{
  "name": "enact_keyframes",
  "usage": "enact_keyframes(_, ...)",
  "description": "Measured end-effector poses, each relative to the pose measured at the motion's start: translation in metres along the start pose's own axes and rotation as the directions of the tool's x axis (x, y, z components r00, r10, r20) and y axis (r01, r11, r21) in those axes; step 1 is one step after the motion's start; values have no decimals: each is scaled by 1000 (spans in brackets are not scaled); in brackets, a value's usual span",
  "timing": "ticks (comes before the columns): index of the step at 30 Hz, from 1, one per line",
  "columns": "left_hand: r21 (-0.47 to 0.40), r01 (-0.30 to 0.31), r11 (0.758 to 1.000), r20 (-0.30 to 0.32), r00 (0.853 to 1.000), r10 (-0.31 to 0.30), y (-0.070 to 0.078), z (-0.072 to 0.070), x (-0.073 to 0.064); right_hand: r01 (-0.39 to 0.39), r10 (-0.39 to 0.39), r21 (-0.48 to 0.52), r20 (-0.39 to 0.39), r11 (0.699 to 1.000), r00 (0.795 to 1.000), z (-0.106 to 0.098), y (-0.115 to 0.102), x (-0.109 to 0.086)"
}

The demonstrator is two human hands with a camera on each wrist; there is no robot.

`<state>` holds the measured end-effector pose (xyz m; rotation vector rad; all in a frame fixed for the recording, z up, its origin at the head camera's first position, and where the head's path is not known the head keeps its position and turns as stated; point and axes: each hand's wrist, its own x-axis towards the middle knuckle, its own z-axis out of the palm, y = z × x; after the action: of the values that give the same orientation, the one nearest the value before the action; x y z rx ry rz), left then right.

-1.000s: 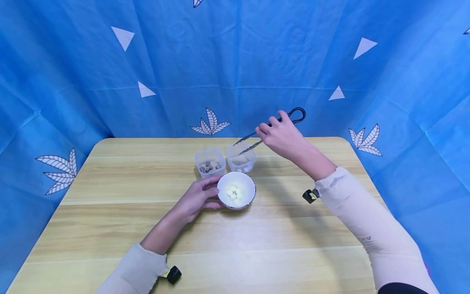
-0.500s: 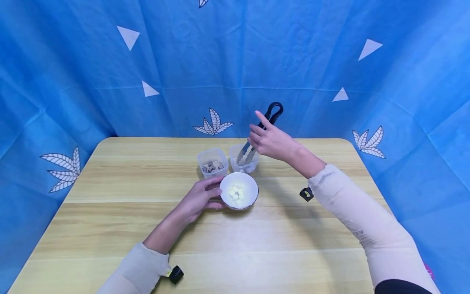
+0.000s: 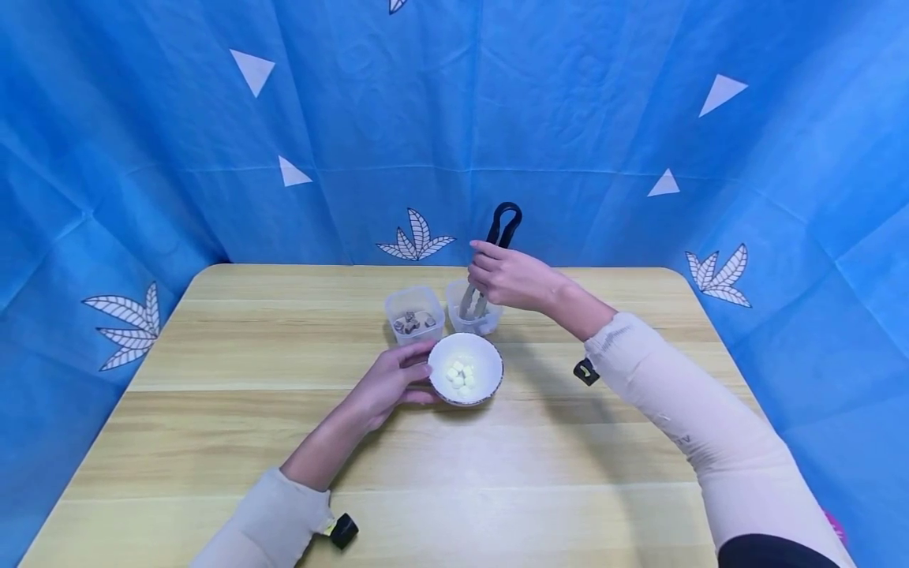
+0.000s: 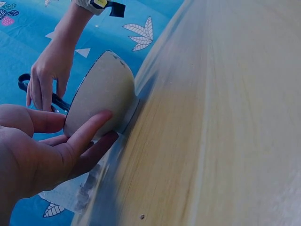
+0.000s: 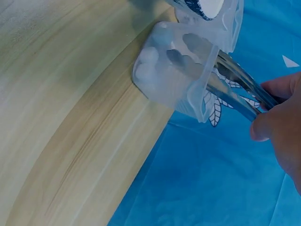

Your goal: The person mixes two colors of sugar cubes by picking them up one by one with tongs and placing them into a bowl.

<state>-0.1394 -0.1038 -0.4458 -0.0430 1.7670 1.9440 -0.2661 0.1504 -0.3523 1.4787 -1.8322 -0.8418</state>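
My left hand (image 3: 387,384) holds the left side of a white bowl (image 3: 490,380), fingers and thumb about its outer wall. Several small pale pieces (image 3: 460,374) lie in the bowl. In the left wrist view the bowl's underside (image 4: 103,94) faces the camera. My right hand (image 3: 513,278) grips metal tongs with a black loop handle (image 3: 507,211). The tong tips (image 5: 181,63) reach down into a clear plastic container (image 5: 188,101), slightly apart. White rounded lumps (image 5: 148,63) lie at that container's bottom; whether the tips touch one I cannot tell.
Left of that container stands a second clear container (image 3: 412,298) with several brownish pieces (image 3: 413,322). Both are behind the bowl on the wooden table (image 3: 234,355). A blue curtain (image 3: 369,118) hangs close behind the table's back edge.
My right hand has moved left and lowered the tongs into the right container. The tongs went from slanted and wide to steeper with arms closer. The left hand and bowl stay put.
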Motion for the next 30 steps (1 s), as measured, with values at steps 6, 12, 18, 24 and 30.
enact_keyframes(6, 2, -5, 1000, 11, 1000, 5, 0, 1, 0, 58, -58, 23, 33, 998, 998, 2, -2, 3)
enact_keyframes(12, -3, -9, 1000, 12, 1000, 9, -1, 2, 1, 82, -82, 15, 53, 997, 995, 4, -5, 5)
enact_keyframes(18, -4, -12, 1000, 7, 1000, 12, -1, 2, 1, 79, -80, 25, 51, 997, 996, 5, -6, 6)
enact_keyframes(24, -6, -17, 1000, 9, 1000, 17, 0, 1, 0, 78, -81, 35, 66, 996, 995, 3, -5, 7)
enact_keyframes(30, -1, -13, 1000, 3, 1000, 13, -1, 1, 0, 70, -73, 39, 80, 997, 994, 3, -6, 4)
